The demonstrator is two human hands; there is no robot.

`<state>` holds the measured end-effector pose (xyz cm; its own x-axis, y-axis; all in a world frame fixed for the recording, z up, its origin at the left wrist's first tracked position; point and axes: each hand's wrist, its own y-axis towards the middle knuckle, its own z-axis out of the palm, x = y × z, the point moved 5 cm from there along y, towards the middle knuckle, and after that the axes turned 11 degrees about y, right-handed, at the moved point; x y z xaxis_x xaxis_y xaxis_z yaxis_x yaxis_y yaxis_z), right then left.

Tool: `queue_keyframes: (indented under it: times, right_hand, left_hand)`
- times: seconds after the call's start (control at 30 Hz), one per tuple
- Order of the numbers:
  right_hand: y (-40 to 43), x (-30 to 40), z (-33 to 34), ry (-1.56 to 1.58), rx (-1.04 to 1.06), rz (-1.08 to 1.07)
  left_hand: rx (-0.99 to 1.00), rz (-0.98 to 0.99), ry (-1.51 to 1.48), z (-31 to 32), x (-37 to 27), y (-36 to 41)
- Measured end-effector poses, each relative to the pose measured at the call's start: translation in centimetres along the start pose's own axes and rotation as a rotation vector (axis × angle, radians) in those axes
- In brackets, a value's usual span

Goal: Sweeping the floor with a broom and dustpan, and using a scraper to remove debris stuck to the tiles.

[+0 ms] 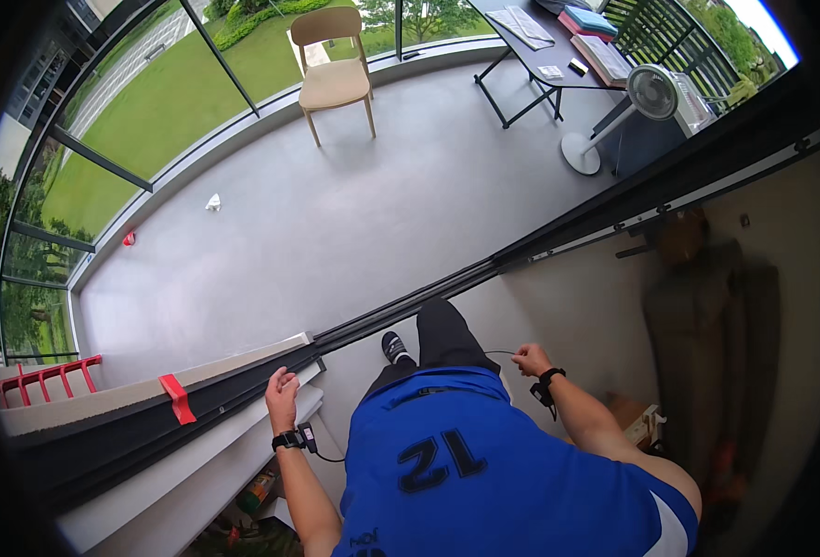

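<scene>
My left hand (282,400) is raised beside the dark door frame (243,390), fingers loosely curled and apart, with nothing seen in it. A black strap with a small device (307,437) and a cable sits on that wrist. At the other side of my blue shirt (445,445), my right hand (533,361) has its fingers bent around or against a thin cable (499,351); whether they grip it is not clear. That wrist bears a similar black strap (556,374). A strip of red tape (177,399) hangs over the frame to the left.
Sliding-door tracks (410,303) cross the floor in front of me. Beyond stand a wooden chair (337,83), a folding table (521,42) with papers and folders, and a white fan (650,90). A red rack (48,379) is at left; a cardboard box (636,420) lies at right.
</scene>
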<state>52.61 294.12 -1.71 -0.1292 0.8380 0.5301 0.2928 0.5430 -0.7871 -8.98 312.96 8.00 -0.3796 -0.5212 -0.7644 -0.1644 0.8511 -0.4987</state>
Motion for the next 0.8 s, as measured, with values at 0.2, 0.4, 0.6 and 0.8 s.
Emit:
queue_keyframes:
  times: [0.2,0.4,0.6,0.8]
  right_hand:
    - [7.7,7.8,-0.8,0.091,-0.013,0.128]
    - [23.2,21.9,-4.2,0.032,-0.049,-0.09]
    - [38.7,42.3,-10.9,-0.029,-0.058,-0.363]
    - [49.9,58.3,-15.6,-0.327,-0.323,-0.49]
  left_hand:
    - [0.047,0.054,0.099,3.5,-8.9,12.6]
    - [-0.076,-0.078,0.127,7.3,-15.6,21.4]
    - [-0.229,-0.225,0.023,10.5,-21.7,27.0]
    - [-0.217,-0.227,-0.054,15.7,-30.2,35.9]
